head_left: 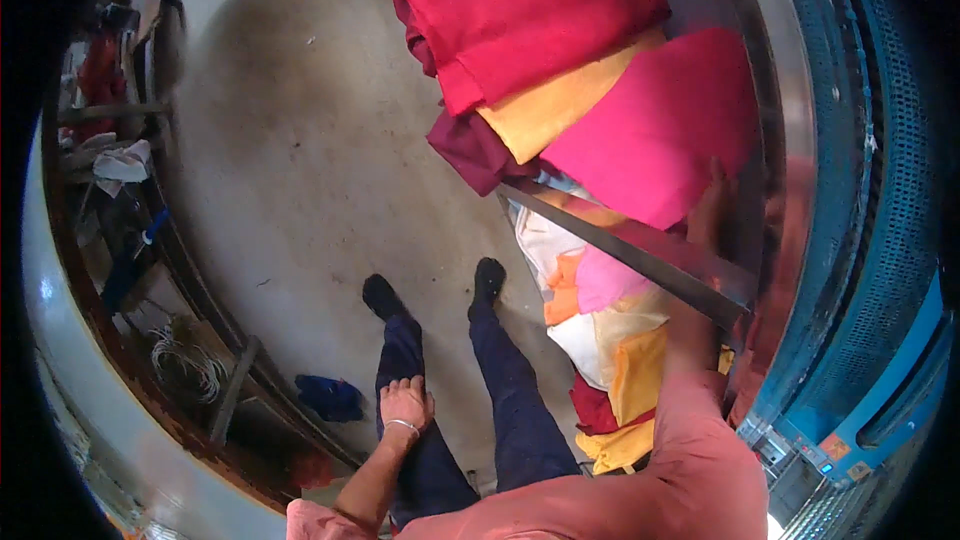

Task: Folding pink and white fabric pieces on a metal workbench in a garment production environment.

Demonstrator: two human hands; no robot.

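My left hand (pixel 405 403) rests on my left thigh, fingers lying over the dark blue trousers, with nothing held. On the right, my right hand (pixel 708 208) touches the near right edge of a folded pink cloth (pixel 655 125). It is dim and partly smeared, so its grip is unclear. Beside the pink cloth lie a yellow-orange cloth (pixel 565 95), a large folded red cloth (pixel 540 15) and a maroon cloth (pixel 470 150), all overlapping. A flat metal bar (pixel 620 248) slants beneath my right forearm.
Below the bar, more folded cloths lie stacked, among them a yellow one (pixel 638 375) and a cream one (pixel 580 345). A blue machine with a perforated panel (pixel 880 210) stands at right. Cluttered shelving (pixel 150 210) runs along the left, with a dark blue slipper (pixel 330 397) near it.
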